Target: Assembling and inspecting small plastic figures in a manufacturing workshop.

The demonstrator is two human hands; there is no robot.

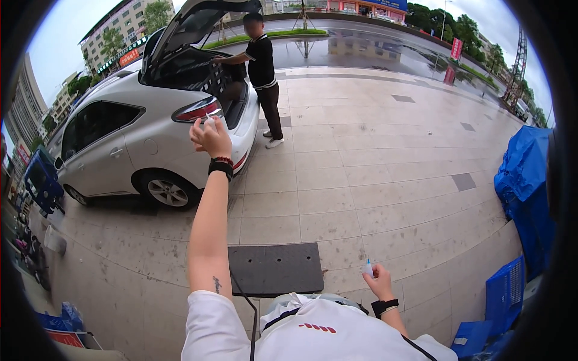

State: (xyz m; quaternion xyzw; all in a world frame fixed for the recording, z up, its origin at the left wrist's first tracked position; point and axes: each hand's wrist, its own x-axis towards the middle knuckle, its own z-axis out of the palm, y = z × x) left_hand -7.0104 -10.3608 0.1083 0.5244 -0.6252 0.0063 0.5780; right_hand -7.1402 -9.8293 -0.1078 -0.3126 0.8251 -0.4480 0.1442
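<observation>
The left hand (211, 137) is raised at arm's length, its fingers pinched on a thin pale stick-like thing (209, 118) pointing up, while the right hand (379, 281), low by the chest, grips a small white upright bottle (368, 268).

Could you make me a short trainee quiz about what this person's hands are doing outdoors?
1. True or false: the left hand is raised up at arm's length, towards the white car.
2. What does the right hand hold? A) a small white bottle with a blue tip B) a hammer C) a cup
3. Fill in: the car's boot lid is ____, with another person standing beside it.

Key: 1 true; 2 A; 3 open. The left hand pinches something small and pale; what it is cannot be made out.
</observation>
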